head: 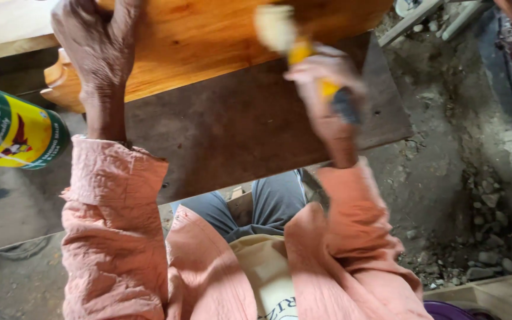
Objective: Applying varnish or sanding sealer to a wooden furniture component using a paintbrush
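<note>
A glossy orange-brown varnished wooden piece [208, 35] with a carved edge lies across a dark board [238, 130]. My left hand [96, 41] presses flat on its left part, fingers over the top. My right hand [327, 95], blurred by motion, grips a paintbrush [291, 41] with a yellow and dark handle. Its pale bristles touch the wood's lower right edge.
A green and yellow tin can [13, 127] lies at the left edge of the dark board. Bare dirt floor with stones and rubble [475, 237] spreads at the right. A pale wooden plank [493, 290] and a purple rim [451, 311] show at bottom right.
</note>
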